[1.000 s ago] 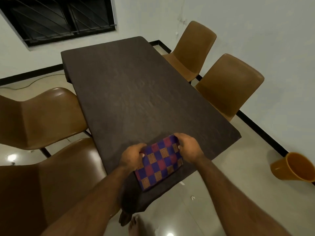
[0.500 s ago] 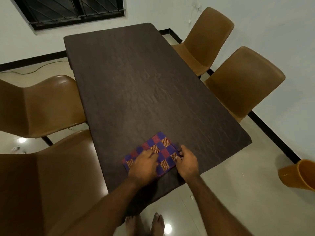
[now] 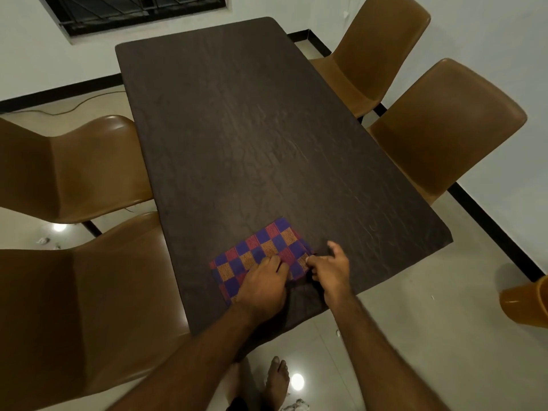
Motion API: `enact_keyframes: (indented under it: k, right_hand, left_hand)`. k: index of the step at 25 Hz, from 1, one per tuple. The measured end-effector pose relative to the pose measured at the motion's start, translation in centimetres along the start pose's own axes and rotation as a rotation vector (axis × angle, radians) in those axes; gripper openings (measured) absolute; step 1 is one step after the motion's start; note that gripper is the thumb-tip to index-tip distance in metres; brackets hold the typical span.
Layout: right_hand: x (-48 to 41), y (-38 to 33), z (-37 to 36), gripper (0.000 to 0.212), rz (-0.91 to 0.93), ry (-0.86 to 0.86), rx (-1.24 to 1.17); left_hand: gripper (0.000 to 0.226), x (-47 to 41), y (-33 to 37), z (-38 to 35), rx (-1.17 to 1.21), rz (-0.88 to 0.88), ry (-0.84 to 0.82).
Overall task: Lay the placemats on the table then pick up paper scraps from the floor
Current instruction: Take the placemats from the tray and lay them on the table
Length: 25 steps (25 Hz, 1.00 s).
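A folded stack of checked placemats (image 3: 261, 250), blue, red and orange, lies on the near end of the dark table (image 3: 252, 137). My left hand (image 3: 262, 284) rests on top of the stack's near part, fingers bent over the cloth. My right hand (image 3: 330, 271) is at the stack's right edge and pinches a corner of the top mat between thumb and finger. Small white paper scraps lie on the floor: one (image 3: 337, 332) right of the table's near corner, a crumpled one (image 3: 295, 406) by my foot, and more (image 3: 44, 240) at the left under the chairs.
Two brown chairs (image 3: 74, 307) stand along the table's left side and two (image 3: 444, 126) along its right. An orange bin (image 3: 525, 301) sits by the right wall. My bare feet (image 3: 277, 378) stand at the table's near end. A cable runs along the far floor.
The stack went from hanging over the table's near edge to lying flat on the top. My left hand moved on top of it and my right hand shifted to its right corner.
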State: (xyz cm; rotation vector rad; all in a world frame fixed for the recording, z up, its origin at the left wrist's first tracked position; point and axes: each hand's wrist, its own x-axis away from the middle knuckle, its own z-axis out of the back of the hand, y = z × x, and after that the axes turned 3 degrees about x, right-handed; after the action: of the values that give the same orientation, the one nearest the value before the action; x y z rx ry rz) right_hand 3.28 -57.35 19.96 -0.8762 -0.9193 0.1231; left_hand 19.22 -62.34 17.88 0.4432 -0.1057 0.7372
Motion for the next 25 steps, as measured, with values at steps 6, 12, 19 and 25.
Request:
enact_keyframes:
  k: [6, 12, 19, 25]
  right_hand:
    - [-0.8, 0.1, -0.8, 0.066, -0.013, -0.01, -0.172]
    - [-0.4, 1.0, -2.0, 0.061, 0.196, 0.077, 0.146]
    - [-0.6, 1.3, -3.7, 0.084, 0.354, 0.115, 0.866]
    - [-1.5, 0.7, -4.6, 0.083, 0.203, 0.06, 0.644]
  left_hand:
    - [0.025, 2.9, -4.4, 0.3, 0.218, 0.071, 0.151]
    - [0.014, 1.6, -8.1, 4.4, 0.893, 0.321, 0.125]
    - [0.016, -0.4, -13.7, 10.2, 0.984, 0.501, 0.103]
    - [0.023, -2.8, -18.5, 12.0, 0.816, 0.572, 0.087]
